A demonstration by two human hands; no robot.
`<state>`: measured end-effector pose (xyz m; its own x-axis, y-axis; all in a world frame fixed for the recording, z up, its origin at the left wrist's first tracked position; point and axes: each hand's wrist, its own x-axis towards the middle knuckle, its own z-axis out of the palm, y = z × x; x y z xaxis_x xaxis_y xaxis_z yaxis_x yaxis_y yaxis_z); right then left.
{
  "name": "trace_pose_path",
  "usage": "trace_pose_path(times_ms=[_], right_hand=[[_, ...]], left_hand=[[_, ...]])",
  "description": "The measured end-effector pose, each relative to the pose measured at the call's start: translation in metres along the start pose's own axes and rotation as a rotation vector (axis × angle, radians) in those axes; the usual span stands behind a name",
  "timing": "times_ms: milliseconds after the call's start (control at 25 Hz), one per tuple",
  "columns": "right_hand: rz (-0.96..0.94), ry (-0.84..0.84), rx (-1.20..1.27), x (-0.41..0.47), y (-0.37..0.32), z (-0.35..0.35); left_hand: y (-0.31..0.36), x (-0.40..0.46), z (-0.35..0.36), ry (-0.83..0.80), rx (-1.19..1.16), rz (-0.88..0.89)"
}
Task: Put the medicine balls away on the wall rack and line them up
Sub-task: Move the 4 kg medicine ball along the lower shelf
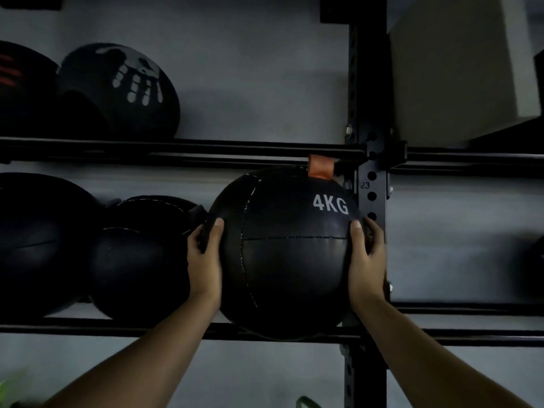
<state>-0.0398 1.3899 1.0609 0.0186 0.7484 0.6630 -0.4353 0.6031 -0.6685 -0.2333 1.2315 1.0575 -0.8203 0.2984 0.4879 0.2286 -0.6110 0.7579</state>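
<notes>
A black medicine ball marked 4KG (288, 254), with an orange tab on top, sits at the lower shelf of the black wall rack (176, 329). My left hand (204, 260) grips its left side and my right hand (368, 260) grips its right side. The ball's bottom rests at the front rail, close to the rack's upright post (372, 201). To its left, touching it, lies a second black ball (141, 254), and a third black ball (38, 245) lies at the far left of the same shelf.
On the upper shelf a black ball with a white handprint (123, 89) sits beside a ball with red stripes (17, 89). A pale box (459, 66) stands at the upper right. Another dark ball (534, 269) shows at the right edge. Green leaves (11, 387) show at the bottom left.
</notes>
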Motion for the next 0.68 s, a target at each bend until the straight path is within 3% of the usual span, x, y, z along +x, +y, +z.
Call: trace_pose_path(times_ms=[200, 360, 560, 680], right_hand=[[-0.216, -0.081, -0.195, 0.033, 0.028, 0.018], [-0.229, -0.108, -0.289, 0.045, 0.035, 0.027], [-0.184, -0.209, -0.352, 0.045, 0.024, 0.014], [-0.149, -0.260, -0.375, 0.041, 0.014, 0.013]], left_hand=[[-0.025, 0.042, 0.022, 0.032, 0.128, 0.023], [-0.035, 0.054, 0.031, 0.155, 0.244, 0.064], [-0.019, 0.047, 0.027, 0.001, 0.401, 0.121], [-0.007, 0.035, 0.030, -0.030, 0.378, 0.226]])
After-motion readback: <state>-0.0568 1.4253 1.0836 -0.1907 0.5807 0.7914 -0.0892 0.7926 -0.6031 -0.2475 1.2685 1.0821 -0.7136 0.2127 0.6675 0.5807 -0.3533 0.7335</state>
